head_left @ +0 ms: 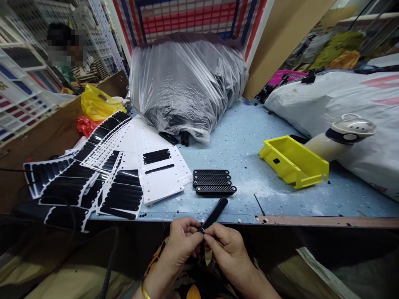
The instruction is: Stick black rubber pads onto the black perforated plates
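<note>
Both hands meet at the table's front edge around one slim black strip-shaped piece with rounded ends, tilted up to the right. My left hand pinches near its lower end. The fingers of my right hand are pressed together at the same end, and the fingertips partly hide what they grip. Just beyond lie several black textured bars in a stack of rows. To their left, black strips stick to a white backing sheet. Further left, more sheets of black adhesive strips overlap.
A large clear plastic bag of dark pieces stands at the back. On the right are a yellow bin, a white bottle and a big white sack. A yellow bag lies back left. A person sits beyond the left side.
</note>
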`<action>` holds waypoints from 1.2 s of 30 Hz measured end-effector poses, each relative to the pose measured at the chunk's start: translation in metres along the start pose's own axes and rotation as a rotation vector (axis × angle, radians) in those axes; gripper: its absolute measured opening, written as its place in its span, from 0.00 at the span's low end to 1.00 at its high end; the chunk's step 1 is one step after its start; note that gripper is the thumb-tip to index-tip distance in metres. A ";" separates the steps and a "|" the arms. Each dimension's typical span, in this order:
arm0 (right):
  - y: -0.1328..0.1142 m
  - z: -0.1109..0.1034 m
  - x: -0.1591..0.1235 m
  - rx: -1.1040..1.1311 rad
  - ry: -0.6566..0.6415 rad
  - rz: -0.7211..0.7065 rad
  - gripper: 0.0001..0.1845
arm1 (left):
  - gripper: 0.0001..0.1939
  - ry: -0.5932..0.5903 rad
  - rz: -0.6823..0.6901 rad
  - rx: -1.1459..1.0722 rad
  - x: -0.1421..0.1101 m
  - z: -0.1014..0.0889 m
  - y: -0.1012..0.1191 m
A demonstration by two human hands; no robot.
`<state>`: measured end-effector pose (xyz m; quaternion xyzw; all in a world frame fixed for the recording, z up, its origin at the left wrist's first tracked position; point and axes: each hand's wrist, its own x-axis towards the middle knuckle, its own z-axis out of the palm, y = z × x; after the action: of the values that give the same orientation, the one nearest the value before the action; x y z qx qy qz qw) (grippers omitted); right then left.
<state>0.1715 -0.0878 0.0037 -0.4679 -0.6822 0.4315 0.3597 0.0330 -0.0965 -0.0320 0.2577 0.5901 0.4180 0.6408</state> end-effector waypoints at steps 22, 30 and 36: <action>0.000 0.001 0.000 -0.011 0.004 0.009 0.13 | 0.17 -0.013 0.014 -0.016 0.001 0.000 -0.003; -0.003 -0.002 0.008 0.187 -0.016 0.181 0.12 | 0.22 -0.127 0.007 -0.130 -0.004 -0.005 0.005; -0.003 -0.001 0.009 0.227 -0.021 0.196 0.12 | 0.21 -0.116 0.000 -0.141 -0.005 -0.005 0.009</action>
<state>0.1686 -0.0798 0.0074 -0.4841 -0.5840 0.5438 0.3591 0.0268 -0.0969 -0.0225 0.2356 0.5212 0.4426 0.6906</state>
